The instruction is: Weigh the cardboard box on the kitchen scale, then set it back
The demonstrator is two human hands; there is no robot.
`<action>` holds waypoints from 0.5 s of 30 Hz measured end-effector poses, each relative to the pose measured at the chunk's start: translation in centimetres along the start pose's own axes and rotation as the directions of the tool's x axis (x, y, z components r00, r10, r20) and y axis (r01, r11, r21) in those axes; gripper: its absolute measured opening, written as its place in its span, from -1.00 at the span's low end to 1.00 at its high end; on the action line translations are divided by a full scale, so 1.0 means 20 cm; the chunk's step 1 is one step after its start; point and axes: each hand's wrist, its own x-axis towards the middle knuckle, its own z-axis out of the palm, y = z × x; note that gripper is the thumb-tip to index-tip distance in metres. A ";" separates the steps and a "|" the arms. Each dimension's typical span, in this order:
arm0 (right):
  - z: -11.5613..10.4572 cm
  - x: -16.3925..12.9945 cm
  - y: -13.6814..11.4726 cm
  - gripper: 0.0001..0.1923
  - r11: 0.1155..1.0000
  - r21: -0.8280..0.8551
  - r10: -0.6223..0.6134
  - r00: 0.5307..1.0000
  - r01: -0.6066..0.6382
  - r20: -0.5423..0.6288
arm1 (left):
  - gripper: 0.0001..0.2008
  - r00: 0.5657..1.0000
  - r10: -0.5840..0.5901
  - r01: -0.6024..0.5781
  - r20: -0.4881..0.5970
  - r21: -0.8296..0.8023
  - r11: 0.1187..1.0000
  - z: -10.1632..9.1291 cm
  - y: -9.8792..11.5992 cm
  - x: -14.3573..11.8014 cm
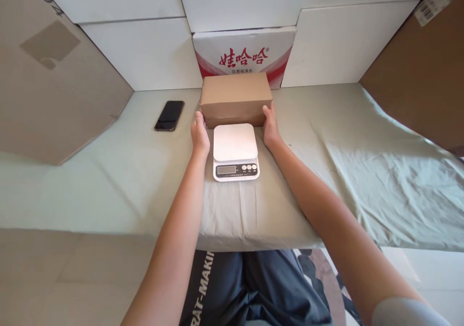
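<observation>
A closed brown cardboard box (235, 89) is between my two hands, behind a white digital kitchen scale (235, 142). My left hand (199, 132) presses against the box's left end, thumb toward the front. At the opposite end my right hand (270, 123) grips the box, its thumb on the front corner. Most fingers of both hands are hidden behind the box's ends. The scale's platform is bare, and its display looks blank. Whether the box rests on the cloth or is slightly lifted, I cannot tell.
A black smartphone (169, 115) lies left of the box on the green cloth (137, 181). A white and red printed carton (246, 48) stands behind. Large cardboard panels (65, 75) on the left and brown cardboard (420, 70) on the right flank the surface.
</observation>
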 end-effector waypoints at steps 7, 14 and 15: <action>0.00 0.01 -0.01 -0.15 0.997 0.013 0.071 0.997 -0.071 -0.004 | -0.06 1.000 0.028 -0.028 -0.001 0.061 0.998 -0.01 -0.01 -0.01; -0.11 -0.04 0.01 0.02 0.985 0.023 0.170 0.977 -0.168 -0.130 | -0.04 0.998 -0.031 0.035 -0.054 0.081 0.996 -0.11 0.05 -0.07; -0.12 -0.04 0.01 0.04 0.985 0.019 0.174 0.975 -0.173 -0.137 | -0.05 0.998 -0.034 0.038 -0.055 0.082 0.996 -0.12 0.06 -0.07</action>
